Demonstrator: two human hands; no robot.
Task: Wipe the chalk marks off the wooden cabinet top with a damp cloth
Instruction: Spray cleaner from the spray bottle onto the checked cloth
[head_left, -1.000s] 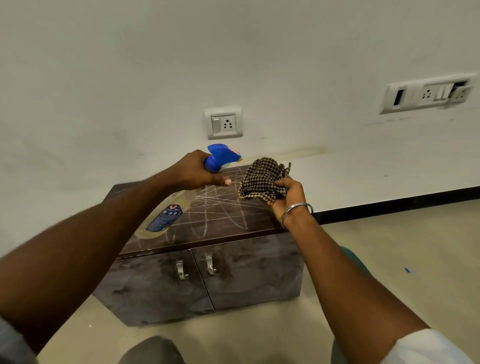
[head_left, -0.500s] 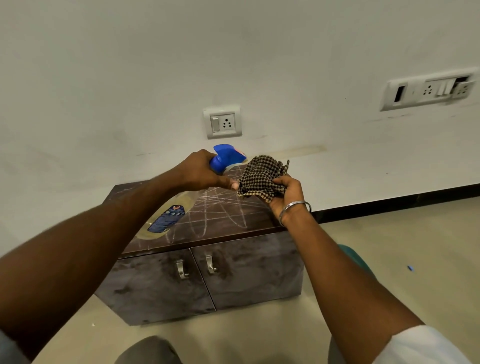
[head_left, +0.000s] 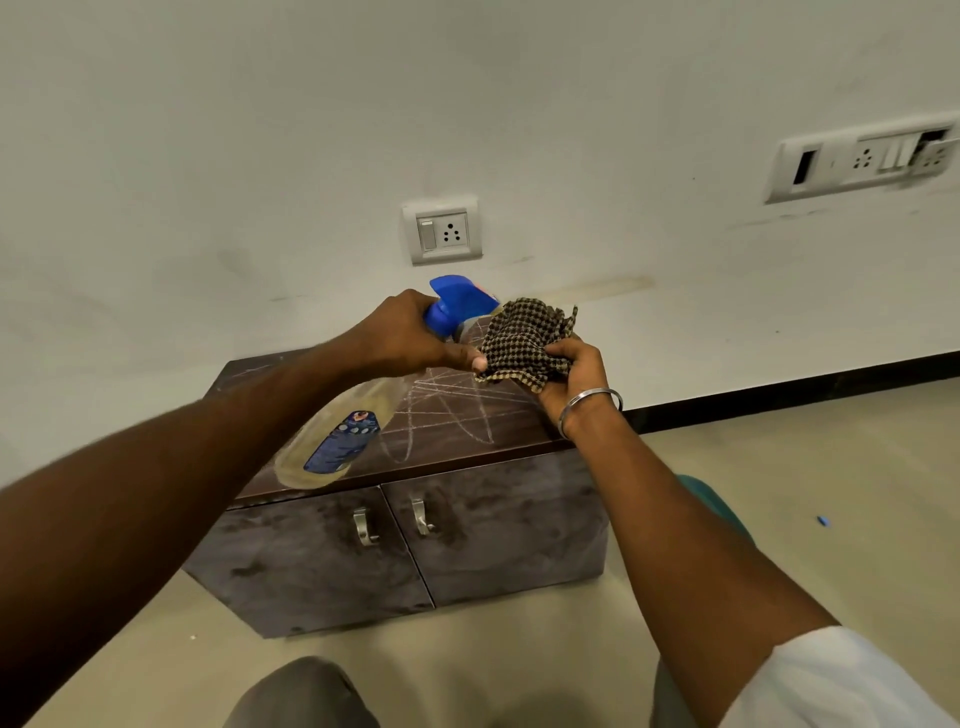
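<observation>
Soft, flat indoor light here, rather dim, and the wall reads grey-white with no hard shadows on it. Focus is crisp mid-frame: the cloth shows every check and the socket is sharp. Near left, the forearm goes dark and smeary, and the spray bottle looks blurred. There's a small glint on the bracelet. Wide-angle warp slants the skirting and tilts the switch panel far right. A thin shadow runs under the cabinet.

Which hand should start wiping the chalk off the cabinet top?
The right grip holds the brown checked cloth above the dark wooden cabinet top; the left grip holds the clear blue-headed spray bottle.
</observation>
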